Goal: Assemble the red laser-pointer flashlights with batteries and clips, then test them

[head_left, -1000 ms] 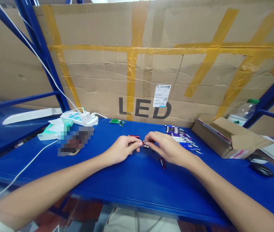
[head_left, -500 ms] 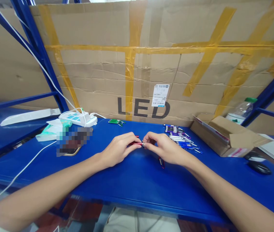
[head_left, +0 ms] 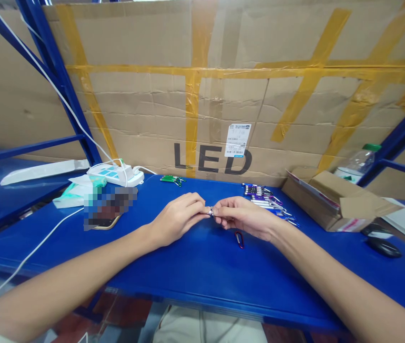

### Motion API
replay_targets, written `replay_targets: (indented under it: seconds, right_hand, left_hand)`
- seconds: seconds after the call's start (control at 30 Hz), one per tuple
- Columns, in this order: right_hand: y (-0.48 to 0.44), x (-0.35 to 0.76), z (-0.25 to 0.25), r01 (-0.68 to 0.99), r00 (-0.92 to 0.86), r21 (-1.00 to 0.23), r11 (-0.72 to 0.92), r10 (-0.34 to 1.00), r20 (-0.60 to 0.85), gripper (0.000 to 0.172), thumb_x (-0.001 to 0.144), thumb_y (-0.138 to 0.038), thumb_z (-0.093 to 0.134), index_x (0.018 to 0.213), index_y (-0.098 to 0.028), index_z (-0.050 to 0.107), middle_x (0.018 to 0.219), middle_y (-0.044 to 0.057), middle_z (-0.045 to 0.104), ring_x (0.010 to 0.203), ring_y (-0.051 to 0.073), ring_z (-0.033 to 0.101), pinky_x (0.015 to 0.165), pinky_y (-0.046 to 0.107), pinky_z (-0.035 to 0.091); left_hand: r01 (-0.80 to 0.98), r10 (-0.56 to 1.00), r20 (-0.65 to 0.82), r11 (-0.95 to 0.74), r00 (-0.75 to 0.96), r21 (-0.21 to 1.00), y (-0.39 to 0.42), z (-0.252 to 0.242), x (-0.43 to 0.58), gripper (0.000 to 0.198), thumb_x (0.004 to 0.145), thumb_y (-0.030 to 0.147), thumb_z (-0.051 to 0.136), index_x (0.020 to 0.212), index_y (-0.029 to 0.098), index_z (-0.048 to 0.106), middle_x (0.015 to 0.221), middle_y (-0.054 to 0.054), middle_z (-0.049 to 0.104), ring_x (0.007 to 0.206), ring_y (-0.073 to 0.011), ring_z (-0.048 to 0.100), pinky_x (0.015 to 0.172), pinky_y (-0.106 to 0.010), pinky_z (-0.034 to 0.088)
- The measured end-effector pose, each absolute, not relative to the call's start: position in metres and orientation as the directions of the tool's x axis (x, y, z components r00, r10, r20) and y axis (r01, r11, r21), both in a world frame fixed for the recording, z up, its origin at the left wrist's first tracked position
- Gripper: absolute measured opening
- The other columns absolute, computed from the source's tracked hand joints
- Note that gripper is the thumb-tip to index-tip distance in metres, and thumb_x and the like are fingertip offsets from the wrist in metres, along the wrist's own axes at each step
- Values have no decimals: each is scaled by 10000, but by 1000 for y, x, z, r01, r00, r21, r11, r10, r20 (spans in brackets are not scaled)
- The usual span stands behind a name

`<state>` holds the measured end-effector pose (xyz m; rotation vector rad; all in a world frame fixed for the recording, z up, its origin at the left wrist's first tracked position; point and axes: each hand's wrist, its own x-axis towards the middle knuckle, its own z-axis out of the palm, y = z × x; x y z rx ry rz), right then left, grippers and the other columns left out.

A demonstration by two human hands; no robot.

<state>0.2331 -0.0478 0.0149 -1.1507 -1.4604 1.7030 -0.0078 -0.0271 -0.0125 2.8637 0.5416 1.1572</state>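
Note:
My left hand [head_left: 177, 217] and my right hand [head_left: 242, 216] meet over the middle of the blue table [head_left: 202, 267], both pinched on a small keychain flashlight [head_left: 210, 211] held between the fingertips. Only its silvery end shows between the fingers. A red carabiner clip [head_left: 239, 239] lies on the table just below my right hand. A pile of small blue, purple and silver keychain flashlights [head_left: 268, 202] lies to the right of my right hand. A green keychain flashlight [head_left: 171, 179] rests near the cardboard wall.
A taped cardboard sheet marked LED [head_left: 212, 159] walls the back. An open cardboard box [head_left: 334, 200] and a plastic bottle [head_left: 359, 164] stand at the right, a dark mouse [head_left: 384, 247] nearer. A white power strip [head_left: 116, 175], a packet and a cable lie at the left.
My hands have lifted slightly and turned; the red body seen earlier is now hidden in my left fingers. The red carabiner under my right hand is in plain view again.

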Motion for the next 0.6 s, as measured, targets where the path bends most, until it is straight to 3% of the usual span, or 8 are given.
replay_targets:
  seconds: [0.2,0.37,0.47,0.6]
  right_hand:
    - [-47,230,16,170,-372,-982,82,928,13,386,767,-469,896,883,-174,676,769,-6,655,673,129,562,651,271,465]
    - [-47,235,15,345,-411,-869,355,889,200,311,963,-490,707,965,-180,673,802,2,670,703,149,565,631,273,424]
    - [-49,239,15,470,-440,-738,485,853,281,225,1026,-420,643,1013,-199,683,907,24,727,784,172,627,696,287,462]
    - [-52,241,16,589,-533,-433,682,731,426,180,1079,-329,557,1004,-217,676,997,63,727,880,204,645,807,321,476]
  left_hand:
    - [293,493,673,-870,551,398,-28,-12,-3,175,1066,320,642,1056,173,736,1011,-90,735,911,-191,695,826,-301,547]
    - [327,722,528,-682,448,654,-30,-9,2,168,987,352,744,1010,194,795,1020,-64,801,933,-213,735,864,-315,553]
    - [257,814,402,-531,419,808,-27,-12,4,211,948,387,770,1004,186,803,1022,-59,822,951,-220,748,893,-323,559]
    - [135,842,296,-392,451,910,-21,-19,6,313,890,446,813,982,151,769,972,-75,821,880,-209,744,812,-312,559]
